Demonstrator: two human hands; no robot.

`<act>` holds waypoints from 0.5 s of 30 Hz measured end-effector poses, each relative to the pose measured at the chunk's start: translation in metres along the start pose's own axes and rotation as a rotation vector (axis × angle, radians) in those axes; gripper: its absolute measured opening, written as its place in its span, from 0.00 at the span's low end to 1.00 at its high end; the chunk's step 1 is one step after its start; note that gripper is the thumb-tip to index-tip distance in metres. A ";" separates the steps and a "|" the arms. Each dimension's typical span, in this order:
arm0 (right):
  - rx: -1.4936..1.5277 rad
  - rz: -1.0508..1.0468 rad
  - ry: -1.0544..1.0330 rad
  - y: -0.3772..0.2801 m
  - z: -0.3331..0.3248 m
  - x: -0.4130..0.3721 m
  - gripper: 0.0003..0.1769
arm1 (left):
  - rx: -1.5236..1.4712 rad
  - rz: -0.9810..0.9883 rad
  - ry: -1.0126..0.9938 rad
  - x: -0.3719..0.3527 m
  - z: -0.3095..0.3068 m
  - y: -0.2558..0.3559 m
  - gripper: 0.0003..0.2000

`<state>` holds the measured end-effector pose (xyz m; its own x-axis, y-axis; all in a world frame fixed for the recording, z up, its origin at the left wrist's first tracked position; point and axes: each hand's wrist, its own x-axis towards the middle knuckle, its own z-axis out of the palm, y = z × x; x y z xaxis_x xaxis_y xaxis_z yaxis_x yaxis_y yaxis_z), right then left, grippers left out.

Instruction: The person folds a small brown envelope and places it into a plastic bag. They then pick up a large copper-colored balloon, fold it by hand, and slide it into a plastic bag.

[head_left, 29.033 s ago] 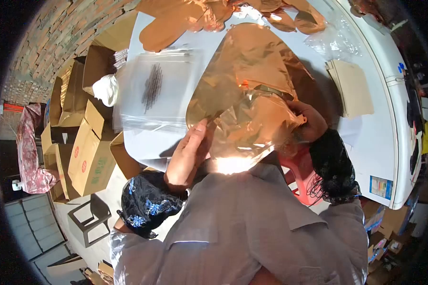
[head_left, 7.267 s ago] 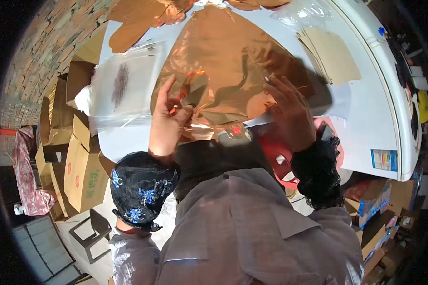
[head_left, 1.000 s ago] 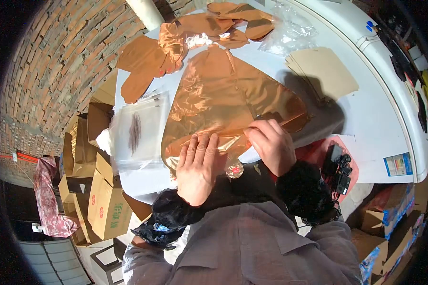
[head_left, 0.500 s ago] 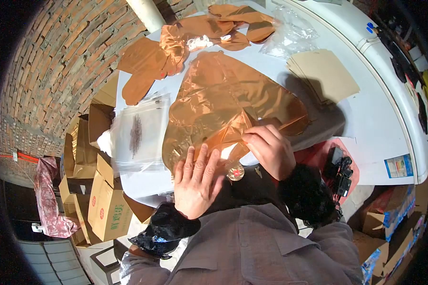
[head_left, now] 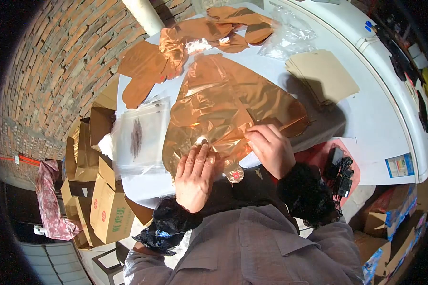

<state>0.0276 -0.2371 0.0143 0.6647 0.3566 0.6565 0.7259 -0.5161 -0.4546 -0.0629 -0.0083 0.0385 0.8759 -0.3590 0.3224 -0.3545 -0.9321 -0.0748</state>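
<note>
A large flat copper-coloured foil balloon (head_left: pixel 214 102) lies across the near part of the white table, creased and shiny. My left hand (head_left: pixel 195 178) rests on its lower left part, fingers stretched and close together, palm down. A small white patch (head_left: pixel 201 140) shows at its fingertips. My right hand (head_left: pixel 273 149) pinches a fold of the foil at the lower right edge between thumb and fingers. Between my hands, the balloon's rounded tab with a small red mark (head_left: pixel 235 174) hangs near the table's front edge.
More copper foil balloons (head_left: pixel 142 59) lie at the back, near a clear plastic bag (head_left: pixel 290 35). Clear plastic sleeves (head_left: pixel 145 135) lie left, beige sheets (head_left: pixel 323 76) right. Cardboard boxes (head_left: pixel 109 206) stand at the left, black adapters with cables (head_left: pixel 340 173) at the right.
My left fingers have drawn together and bent slightly on the foil, where a white patch now shows. The foil between my hands has shifted and its fold has flattened. My right hand keeps its pinch.
</note>
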 end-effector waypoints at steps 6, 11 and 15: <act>0.012 0.058 -0.085 -0.008 -0.003 -0.015 0.11 | -0.118 0.018 -0.002 -0.003 -0.002 0.005 0.21; 0.031 0.076 -0.060 -0.010 0.005 -0.016 0.11 | -0.121 -0.008 -0.004 0.004 -0.007 0.015 0.31; 0.004 0.053 -0.030 -0.004 0.008 -0.010 0.10 | -0.045 -0.042 0.001 0.008 0.003 0.007 0.30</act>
<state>0.0195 -0.2325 0.0046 0.7068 0.3519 0.6137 0.6905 -0.5317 -0.4904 -0.0575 -0.0174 0.0382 0.8899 -0.3194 0.3256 -0.3318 -0.9432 -0.0184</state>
